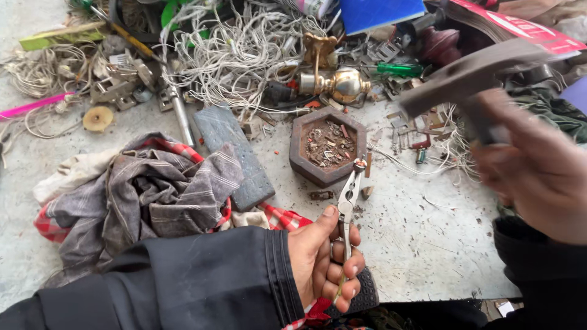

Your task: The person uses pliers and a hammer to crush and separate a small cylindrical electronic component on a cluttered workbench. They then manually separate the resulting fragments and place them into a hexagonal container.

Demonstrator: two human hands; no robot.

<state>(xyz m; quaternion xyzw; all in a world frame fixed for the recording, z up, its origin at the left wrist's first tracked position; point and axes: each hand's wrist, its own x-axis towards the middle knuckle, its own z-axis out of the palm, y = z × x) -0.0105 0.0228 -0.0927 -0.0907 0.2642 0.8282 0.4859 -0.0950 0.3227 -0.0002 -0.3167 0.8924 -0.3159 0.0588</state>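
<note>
Left hand [327,263] curled tight round pliers [347,201] handles, nose pinching a small red-tipped piece [359,164] at the rim of the hexagonal dish [298,156]; right hand [538,171] fisted on blurred hammer [471,76] raised above the table [416,244]

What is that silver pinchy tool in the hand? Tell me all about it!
Those are pliers, thin and made of bare grey metal, with no covers on the handles. The left hand wraps its grip around both handles, thumb on top. The pliers point away, up toward a dark six-sided dish full of scraps. Their narrow tips pinch a tiny reddish piece just by the dish's rim. The right hand holds a blurred hammer nearby.
</note>
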